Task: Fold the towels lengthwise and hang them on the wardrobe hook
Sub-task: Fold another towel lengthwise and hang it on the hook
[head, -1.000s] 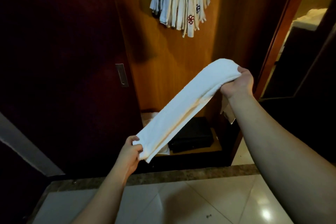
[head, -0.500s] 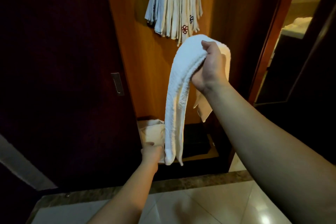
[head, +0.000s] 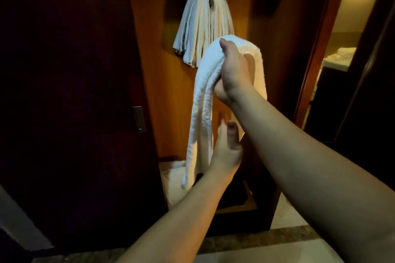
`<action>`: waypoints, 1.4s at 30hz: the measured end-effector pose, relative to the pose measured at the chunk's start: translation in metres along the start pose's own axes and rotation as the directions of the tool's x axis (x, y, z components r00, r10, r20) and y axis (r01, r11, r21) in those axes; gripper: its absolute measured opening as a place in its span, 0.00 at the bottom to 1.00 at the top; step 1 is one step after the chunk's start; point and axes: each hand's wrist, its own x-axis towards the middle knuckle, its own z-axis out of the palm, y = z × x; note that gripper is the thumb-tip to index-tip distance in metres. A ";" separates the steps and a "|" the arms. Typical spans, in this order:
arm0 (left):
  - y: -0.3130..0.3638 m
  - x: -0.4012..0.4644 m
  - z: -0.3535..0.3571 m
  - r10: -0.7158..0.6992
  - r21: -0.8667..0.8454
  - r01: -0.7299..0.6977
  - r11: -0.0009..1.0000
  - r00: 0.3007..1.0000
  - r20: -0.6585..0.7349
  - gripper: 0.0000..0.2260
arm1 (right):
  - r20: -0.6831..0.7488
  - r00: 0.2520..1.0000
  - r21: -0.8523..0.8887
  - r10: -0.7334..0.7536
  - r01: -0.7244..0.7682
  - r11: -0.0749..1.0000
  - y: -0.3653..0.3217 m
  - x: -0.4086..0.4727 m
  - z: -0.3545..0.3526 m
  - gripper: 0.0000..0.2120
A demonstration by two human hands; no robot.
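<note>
right hand (head: 234, 70) grips towel (head: 203, 102) at fold | left hand (head: 224, 151) loose against tails | hook (head: 211, 2) above, stacked | risk: slips off

A folded towel (head: 205, 100) hangs draped over the right hand (head: 234, 70), in front of and just below a bundle of towels (head: 203, 28) hung on the wardrobe hook (head: 211, 2). The left hand (head: 224, 151) sits below, right of the hanging length. A door handle (head: 138, 119) lies left.
</note>
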 end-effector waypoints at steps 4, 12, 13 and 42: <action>0.024 0.022 -0.005 0.018 -0.092 -0.032 0.995 0.988 -0.153 0.49 | -0.061 0.996 0.008 -0.072 0.072 0.997 -0.007 0.003 -0.005 0.11; 0.077 0.056 -0.031 -0.038 -0.505 -0.245 0.828 0.873 -0.486 0.15 | -0.113 0.981 -0.426 -0.155 0.093 0.900 -0.006 0.023 -0.051 0.36; 0.082 0.064 -0.036 -0.052 -0.499 -0.251 0.829 0.855 -0.517 0.13 | -0.107 0.984 -0.459 -0.139 0.076 0.885 -0.007 0.024 -0.057 0.35; 0.171 0.360 -0.093 0.271 0.087 -0.264 0.960 0.960 -0.068 0.23 | 0.062 0.982 -0.368 -0.180 0.190 0.910 -0.075 0.315 -0.019 0.15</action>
